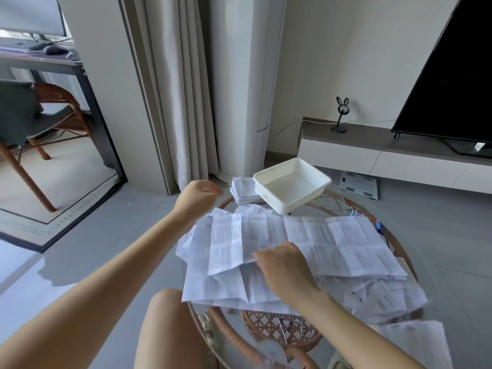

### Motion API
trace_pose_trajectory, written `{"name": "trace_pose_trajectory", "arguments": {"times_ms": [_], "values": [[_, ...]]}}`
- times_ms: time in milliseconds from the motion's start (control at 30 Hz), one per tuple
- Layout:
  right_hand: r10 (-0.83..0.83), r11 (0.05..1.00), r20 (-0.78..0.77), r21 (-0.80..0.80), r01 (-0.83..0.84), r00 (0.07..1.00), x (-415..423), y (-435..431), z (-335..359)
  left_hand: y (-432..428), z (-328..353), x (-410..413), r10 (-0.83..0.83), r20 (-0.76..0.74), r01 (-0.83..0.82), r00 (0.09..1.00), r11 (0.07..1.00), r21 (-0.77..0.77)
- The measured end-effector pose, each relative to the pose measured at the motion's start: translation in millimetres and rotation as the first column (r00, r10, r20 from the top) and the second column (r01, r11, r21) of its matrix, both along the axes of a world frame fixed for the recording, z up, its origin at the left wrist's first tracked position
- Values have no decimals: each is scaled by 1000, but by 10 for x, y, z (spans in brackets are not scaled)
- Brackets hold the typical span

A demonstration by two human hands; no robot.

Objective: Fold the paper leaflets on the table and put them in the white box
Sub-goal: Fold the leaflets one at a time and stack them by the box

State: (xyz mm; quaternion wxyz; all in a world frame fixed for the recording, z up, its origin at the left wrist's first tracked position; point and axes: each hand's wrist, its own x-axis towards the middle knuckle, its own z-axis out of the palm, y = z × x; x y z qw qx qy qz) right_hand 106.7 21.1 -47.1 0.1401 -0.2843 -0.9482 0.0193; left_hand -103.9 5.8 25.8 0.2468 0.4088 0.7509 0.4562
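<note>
Fingers, right: fingers [262, 256] of the right hand [286, 269] bend over the near edge of the top leaflet [292, 235] and seem to pinch it (blur softens the tips), near the middle of the table [234, 334].
Fingers, left: the left hand [198, 194] hangs over the table's 10 o'clock edge, fingers curled in toward the palm, thumb against them; no paper shows in its grasp.
Top leaflet: unfolded, wide and creased into panels, it stretches from 9 o'clock to 3 o'clock across the heap. The part beside the right hand lifts off the paper below.
Loose paper: more printed sheets [226, 286] lie overlapping under it, thickest toward 6 and 4 o'clock, where some run past the rim.
Folded stack: a small pile of folded leaflets [243, 191] sits at 11 o'clock, just beside the white box [269, 202]; whether they touch cannot be told.
White box: shallow and square, it stands at 12 o'clock, well apart from both hands.
Table: round, with a glass top on a rattan frame.
Clips: binder clips [355, 210] lie on the glass at 2 o'clock.
Knee: a bare knee [170, 328] is at 7 o'clock, close to the rim.
Room: beyond 12 o'clock hangs a curtain [173, 89]; toward 2 o'clock a television [452, 75] stands on a low bench [372, 153]; far off at 10 o'clock is a chair [40, 115].
</note>
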Motion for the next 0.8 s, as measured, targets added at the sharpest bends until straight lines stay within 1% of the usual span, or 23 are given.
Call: {"name": "trace_pose_trajectory", "arguments": {"times_ms": [33, 67, 133, 167, 200, 233, 267, 300, 367, 433, 467, 533, 567, 600, 633, 667, 733, 800], "values": [[-28, 999, -127, -28, 24, 992, 36, 4, 4, -68, 25, -14, 8, 8, -8, 1000, 999, 41], [-71, 995, -254, -91, 50, 965, 108, -44, 58, -181, 60, -19, 44, 25, -46, 999, 994, 102], [-175, 976, -497, -202, 83, 850, 226, -129, 225, -365, 79, -127, 166, 86, -180, 982, 961, 211], [-247, 952, -580, -295, 83, 777, 294, -177, 328, -442, 65, -196, 212, 96, -229, 973, 943, 243], [-318, 914, -631, -402, 53, 708, 376, -241, 432, -520, 44, -244, 227, 69, -237, 971, 939, 248], [-367, 863, -664, -504, -28, 651, 429, -285, 533, -584, 15, -283, 211, 16, -209, 977, 951, 229], [-416, 811, -679, -577, -90, 605, 501, -333, 627, -635, -4, -289, 161, -46, -150, 986, 970, 192], [-447, 770, -681, -623, -138, 581, 557, -396, 716, -691, -17, -273, 76, -99, -61, 992, 987, 149], [-506, 712, -642, -688, -140, 576, 652, -537, 860, -817, 8, -151, -171, -109, 178, 979, 982, 58], [-618, 615, -568, -780, -117, 544, 757, -625, 848, -945, 53, 25, -386, -122, 389, 914, 921, 6], [-656, 564, -536, -816, -127, 531, 795, -633, 807, -994, 74, 110, -459, -152, 464, 875, 886, -2], [-694, 491, -499, -855, -166, 518, 878, -678, 695, -1100, 116, 306, -554, -199, 568, 809, 822, 21], [-713, 463, -483, -869, -176, 509, 916, -720, 643, -1151, 148, 417, -583, -213, 600, 784, 799, 24], [-723, 443, -472, -877, -185, 504, 971, -739, 559, -1207, 190, 537, -597, -194, 616, 778, 786, 55], [-739, 413, -450, -891, -189, 502, 1018, -787, 518, -1255, 199, 639, -598, -155, 613, 787, 787, 75], [-742, 379, -430, -902, -207, 514, 1072, -806, 440, -1313, 245, 753, -593, -85, 599, 801, 794, 103], [-714, 327, -400, -916, -231, 574, 1182, -892, 380, -1351, 197, 904, -555, 31, 550, 832, 830, 97], [-676, 317, -406, -914, -254, 615, 1312, -943, 354, -1351, 71, 989, -536, 22, 536, 844, 844, 16]]}}
